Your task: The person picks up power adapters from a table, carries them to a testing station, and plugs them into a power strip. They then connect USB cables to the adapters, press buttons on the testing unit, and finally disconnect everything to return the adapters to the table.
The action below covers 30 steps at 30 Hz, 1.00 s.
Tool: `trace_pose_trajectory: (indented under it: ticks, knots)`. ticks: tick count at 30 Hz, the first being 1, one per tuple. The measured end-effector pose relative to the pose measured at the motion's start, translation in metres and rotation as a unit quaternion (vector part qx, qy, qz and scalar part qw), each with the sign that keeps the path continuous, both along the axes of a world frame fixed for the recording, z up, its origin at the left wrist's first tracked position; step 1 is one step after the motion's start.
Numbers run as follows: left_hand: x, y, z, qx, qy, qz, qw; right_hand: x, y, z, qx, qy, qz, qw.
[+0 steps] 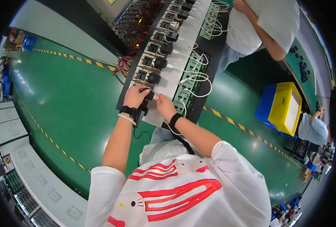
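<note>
My left hand [134, 97] is closed round a black power adapter [150, 95] at the near end of a long row of sockets. Facing it, my right hand [165, 106] pinches the white plug of a cable [155, 97] right at the adapter's side; whether the plug is seated cannot be made out. More black adapters [153, 78] sit in the sockets beyond, several with white cables leading right. Those cables run to a green circuit board strip [190, 79] along the bench's right side.
Red wires [124, 66] bunch beside the bench's left edge. A person in a white top [247, 30] stands close at the bench's far right. Yellow and blue crates [285, 106] stand to the right, with another person [313, 128] beyond. Striped tape [243, 126] marks the green floor.
</note>
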<state>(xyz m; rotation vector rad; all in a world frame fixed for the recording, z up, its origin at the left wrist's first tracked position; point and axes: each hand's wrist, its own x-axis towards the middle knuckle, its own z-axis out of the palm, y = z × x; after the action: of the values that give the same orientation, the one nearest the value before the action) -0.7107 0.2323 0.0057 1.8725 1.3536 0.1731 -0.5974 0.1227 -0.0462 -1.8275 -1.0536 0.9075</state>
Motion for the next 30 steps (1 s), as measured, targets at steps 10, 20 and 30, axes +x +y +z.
trace_pose_trajectory:
  ticks: [10, 20, 30]
  knots:
    - [-0.008, 0.001, -0.004, 0.038, -0.025, 0.002, 0.999, 0.095, -0.066, 0.049, 0.013, 0.426, -0.305, 0.852]
    - [0.006, 0.015, 0.004, 0.09, 0.051, -0.063, 0.993, 0.137, -0.038, 0.172, 0.247, 0.303, -0.111, 0.914]
    - [0.041, 0.042, -0.007, 0.037, 0.02, -0.016, 0.999, 0.098, 0.023, 0.062, -0.093, 0.152, 0.062, 0.982]
